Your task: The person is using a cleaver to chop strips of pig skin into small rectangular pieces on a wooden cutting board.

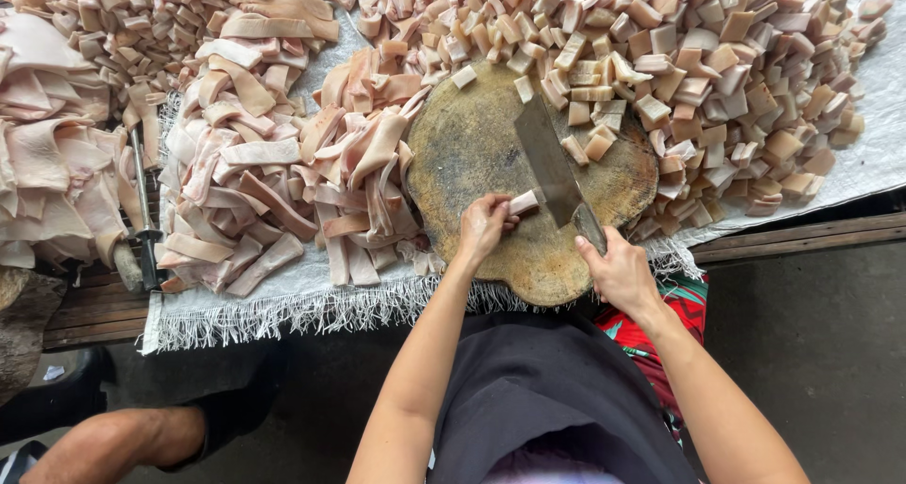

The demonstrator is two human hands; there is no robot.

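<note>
Left hand: the left hand [483, 225] pinches a short pale strip of pork skin [524, 202] flat on the round wooden chopping block [472, 149], centre of the frame.
Right hand: the right hand [618, 272] is clenched round the handle of a broad cleaver [549, 161], its blade lying just beside the strip.
Risk: the holding fingers sit very near the edge; a slip on the greasy skin could likely bring the blade onto them (the strip is short, leaving little room).
Crowding: cut cubes [717, 78] press against the block's upper right rim and could tumble under the blade.
Left of block: a heap of long strips [274, 182] on a white fringed cloth [283, 305].
Far left: a knife with a dark handle [143, 210] lies among uncut sheets [47, 163].
Lower left: another person's leg [104, 442].
</note>
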